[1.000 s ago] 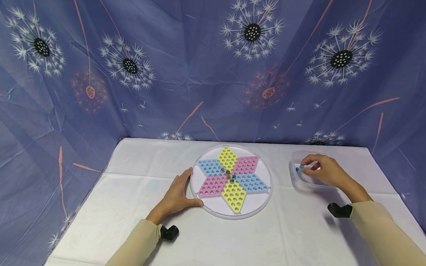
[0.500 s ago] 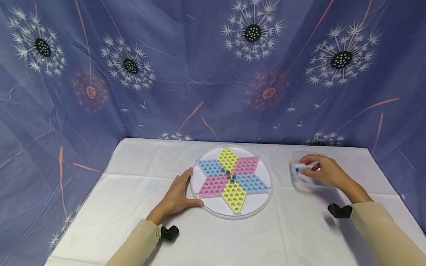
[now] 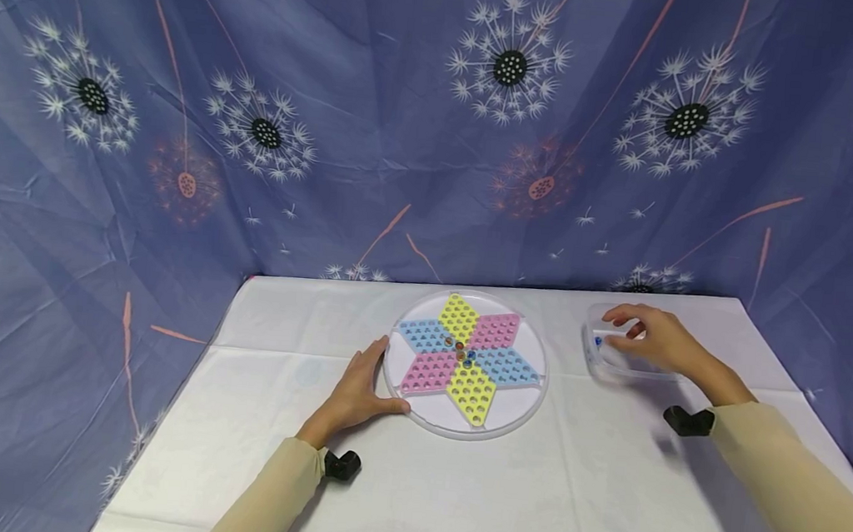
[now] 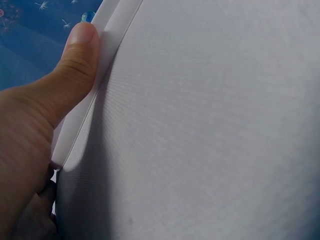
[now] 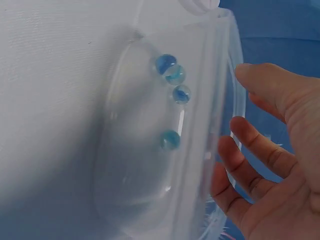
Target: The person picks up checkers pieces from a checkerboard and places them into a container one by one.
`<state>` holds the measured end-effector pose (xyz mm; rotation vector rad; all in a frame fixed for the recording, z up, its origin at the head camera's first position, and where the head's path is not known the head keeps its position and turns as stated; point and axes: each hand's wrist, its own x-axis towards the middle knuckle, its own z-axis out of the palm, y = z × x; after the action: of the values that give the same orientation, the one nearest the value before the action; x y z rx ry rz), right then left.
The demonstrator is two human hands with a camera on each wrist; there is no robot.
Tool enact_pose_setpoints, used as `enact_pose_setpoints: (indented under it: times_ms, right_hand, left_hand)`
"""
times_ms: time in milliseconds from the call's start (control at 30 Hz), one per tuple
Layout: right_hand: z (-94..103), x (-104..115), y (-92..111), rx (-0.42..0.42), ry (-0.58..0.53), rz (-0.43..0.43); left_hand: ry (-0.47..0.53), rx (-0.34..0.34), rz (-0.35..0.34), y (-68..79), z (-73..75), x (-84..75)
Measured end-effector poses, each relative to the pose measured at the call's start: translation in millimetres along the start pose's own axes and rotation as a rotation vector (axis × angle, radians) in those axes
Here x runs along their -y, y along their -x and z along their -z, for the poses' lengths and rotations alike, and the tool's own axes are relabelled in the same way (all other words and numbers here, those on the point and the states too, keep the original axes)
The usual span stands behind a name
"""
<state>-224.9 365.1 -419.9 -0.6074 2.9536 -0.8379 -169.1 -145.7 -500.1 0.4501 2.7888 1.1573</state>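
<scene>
A round white Chinese checkers board [image 3: 415, 411] lies on the table, with a star of yellow, pink and blue points. Several marbles [image 3: 460, 355] sit around its middle. My left hand [image 3: 353, 394] rests at the board's left edge, its fingers spread and fairly straight; the thumb [image 4: 82, 52] touches the rim. Over the clear plastic box [image 3: 606, 372] hovers my right hand [image 3: 657, 343], thumb and fingers apart, with nothing seen between them. Inside the box several blue and teal marbles [image 5: 175, 75] show through the wall in the right wrist view.
A white cloth [image 3: 483, 504] covers the table. Behind and beside it hangs a blue dandelion-print curtain [image 3: 378, 112]. The box stands right of the board, with white cloth between them. Each wrist carries a black camera mount [image 3: 687, 421].
A light blue marble at my right fingertips a second ago no longer shows there, and the thumb and fingers have parted. My left hand keeps its place at the board.
</scene>
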Motion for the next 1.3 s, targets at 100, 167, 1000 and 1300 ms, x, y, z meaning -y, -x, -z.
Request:
enact_pose_setpoints:
  times_ms: [100,167,1000,1300]
  right_hand:
    - [2.0,3.9,-1.3,-0.011,0.005,0.018]
    - [2.9,7.3,-2.3,-0.020,0.007,0.031]
    - [11.8,63.1,-33.2,-0.013,-0.011,0.134]
    - [14.2,82.8,-39.9,0.012,0.009,0.154]
  left_hand:
    - [-0.001,-0.001,-0.007,0.1,0.0,-0.6]
    - [0.000,0.000,-0.008,0.3,0.1,-1.1]
    - [0.006,0.001,0.010,0.2,0.1,-2.1]
    - [0.000,-0.001,0.003,0.3,0.8,-0.7]
